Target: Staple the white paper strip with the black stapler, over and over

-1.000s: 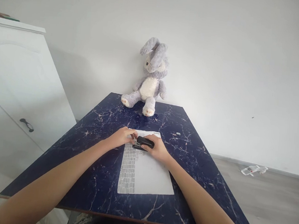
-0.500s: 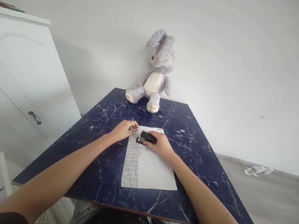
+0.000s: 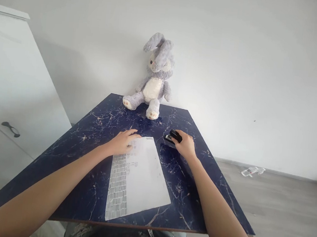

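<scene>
A white sheet of paper (image 3: 138, 176) with a printed column along its left side lies on the dark blue marbled table (image 3: 83, 186). My left hand (image 3: 123, 142) rests flat on the sheet's top left corner, fingers stretched out. My right hand (image 3: 185, 144) is closed around a black stapler (image 3: 173, 136), which sits on or just above the table to the right of the sheet, clear of the paper.
A grey and white plush rabbit (image 3: 152, 80) sits at the table's far edge against the white wall. A white cabinet (image 3: 11, 88) stands at the left. A clear plastic bottle (image 3: 250, 171) lies on the grey floor at the right.
My right hand has carried the stapler off the paper's top edge to the right. The left hand has opened flat on the sheet, which now lies slightly turned.
</scene>
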Demonstrator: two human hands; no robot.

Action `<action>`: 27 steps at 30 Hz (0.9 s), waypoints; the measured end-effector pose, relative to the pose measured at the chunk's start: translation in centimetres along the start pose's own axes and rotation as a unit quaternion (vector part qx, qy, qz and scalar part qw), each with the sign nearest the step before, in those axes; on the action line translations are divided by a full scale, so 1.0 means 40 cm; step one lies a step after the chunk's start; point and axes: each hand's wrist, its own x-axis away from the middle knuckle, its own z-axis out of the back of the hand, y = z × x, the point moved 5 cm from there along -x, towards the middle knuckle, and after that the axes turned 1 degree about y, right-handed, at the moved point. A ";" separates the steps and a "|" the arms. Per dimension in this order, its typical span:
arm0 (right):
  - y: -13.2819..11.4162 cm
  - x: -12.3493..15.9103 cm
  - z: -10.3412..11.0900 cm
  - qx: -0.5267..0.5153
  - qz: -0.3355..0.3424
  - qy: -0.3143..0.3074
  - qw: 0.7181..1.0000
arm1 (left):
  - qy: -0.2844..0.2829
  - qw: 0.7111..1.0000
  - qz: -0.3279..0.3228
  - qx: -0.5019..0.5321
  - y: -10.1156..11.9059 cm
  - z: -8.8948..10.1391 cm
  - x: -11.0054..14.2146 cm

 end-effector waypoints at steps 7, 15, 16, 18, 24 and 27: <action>-0.005 0.006 -0.056 -0.003 0.032 -0.088 0.996 | 0.006 0.999 -0.040 -0.022 0.064 -0.032 -0.006; -0.096 0.023 -0.073 -0.098 0.090 -0.121 0.984 | 0.021 0.992 -0.125 0.021 0.096 -0.015 0.006; -0.105 0.024 -0.071 -0.106 0.093 -0.122 0.982 | 0.017 0.992 -0.124 0.015 0.096 -0.021 0.006; -0.118 0.027 -0.070 -0.102 0.103 -0.126 0.981 | 0.006 0.993 -0.118 0.001 0.091 -0.033 0.005; -0.113 0.030 -0.074 -0.043 0.123 -0.151 0.980 | -0.017 0.991 -0.129 -0.019 0.084 -0.051 0.008; -0.105 0.027 -0.070 -0.051 0.105 -0.147 0.982 | -0.017 0.991 -0.128 -0.021 0.086 -0.050 0.009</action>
